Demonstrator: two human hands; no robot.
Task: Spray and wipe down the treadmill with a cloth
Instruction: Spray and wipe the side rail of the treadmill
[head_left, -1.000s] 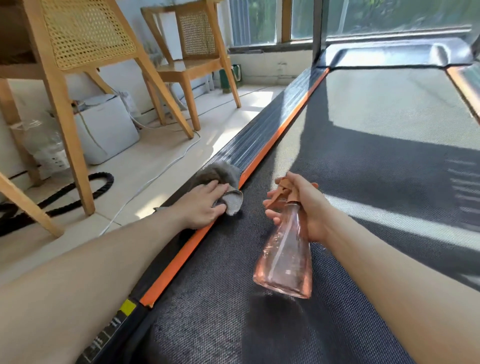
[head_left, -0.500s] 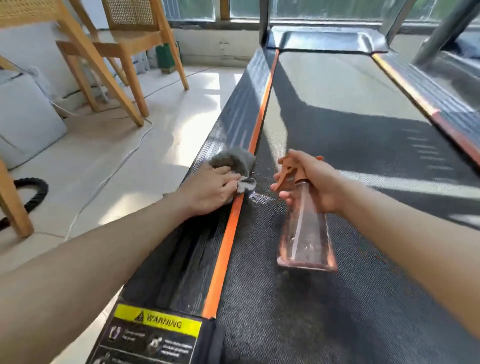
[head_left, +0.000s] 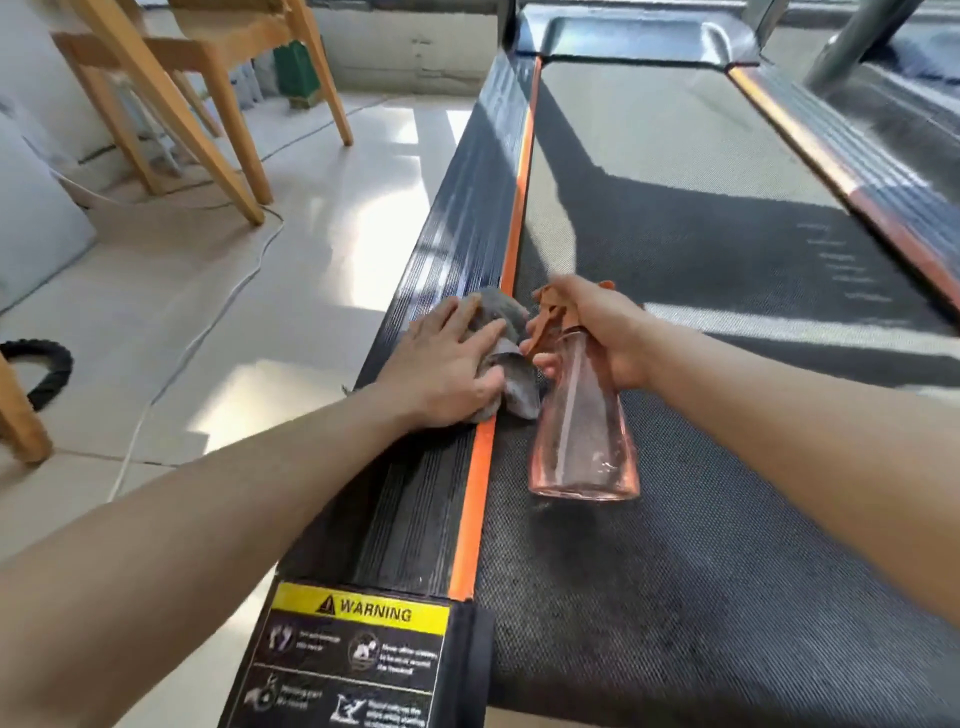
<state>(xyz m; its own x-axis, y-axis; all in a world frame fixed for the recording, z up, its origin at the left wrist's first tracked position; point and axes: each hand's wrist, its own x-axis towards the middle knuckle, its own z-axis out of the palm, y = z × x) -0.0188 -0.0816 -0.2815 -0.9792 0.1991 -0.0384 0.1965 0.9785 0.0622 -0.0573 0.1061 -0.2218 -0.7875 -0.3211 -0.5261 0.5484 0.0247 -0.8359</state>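
Note:
A treadmill fills the right side, with a dark belt (head_left: 701, 364), a ribbed left side rail (head_left: 452, 249) and an orange strip (head_left: 480, 467). My left hand (head_left: 447, 364) presses flat on a crumpled grey cloth (head_left: 511, 343) lying across the rail and strip. My right hand (head_left: 597, 332) grips the neck of a pink translucent spray bottle (head_left: 582, 431) with an orange trigger head, held just right of the cloth above the belt, nozzle pointing at the cloth.
A yellow warning label (head_left: 363, 608) marks the rail's near end. Wooden chair legs (head_left: 208, 104) stand on the tiled floor to the left, with a white cable (head_left: 208, 322) and a black rope (head_left: 47, 364). The right rail (head_left: 857, 171) runs at far right.
The view has tilted and shifted, showing more of the near rail. My left hand slid the cloth slightly along the rail; the bottle stays beside it.

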